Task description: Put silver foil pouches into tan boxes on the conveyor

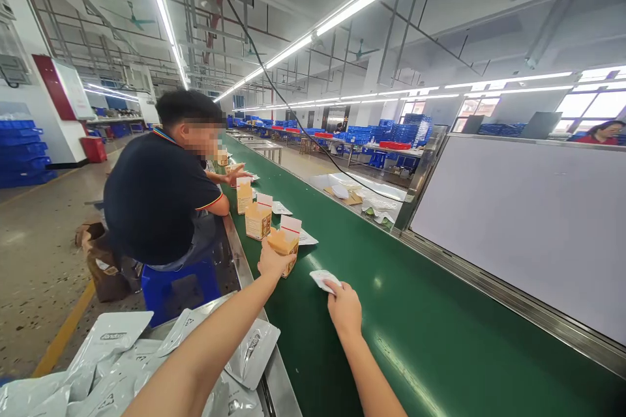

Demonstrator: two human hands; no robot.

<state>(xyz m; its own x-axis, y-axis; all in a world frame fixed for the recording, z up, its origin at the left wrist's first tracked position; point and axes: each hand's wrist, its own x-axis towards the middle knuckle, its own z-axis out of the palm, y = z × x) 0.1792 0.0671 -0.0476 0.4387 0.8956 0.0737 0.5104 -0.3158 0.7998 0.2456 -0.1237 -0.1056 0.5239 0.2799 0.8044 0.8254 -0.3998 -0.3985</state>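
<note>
My left hand [274, 259] is wrapped round the near side of an open-topped orange and white box [289, 242] on the green conveyor belt [391, 300]. To its right, my right hand [345, 307] pinches a small white packet [323, 280] above the belt, apart from the box. Just beyond the held box stands another open box [258, 218], with a further one [244, 195] behind it. A flat white packet [307, 238] lies beside the held box, and another [281, 208] lies farther up the belt.
Silvery-white pouches [112, 345] are heaped at the lower left, beside the belt's metal edge [288, 378]. A person in a dark shirt [151, 195] sits on a blue stool [180, 283] to the left, arms at the belt. A large pale panel [523, 228] stands along the right side.
</note>
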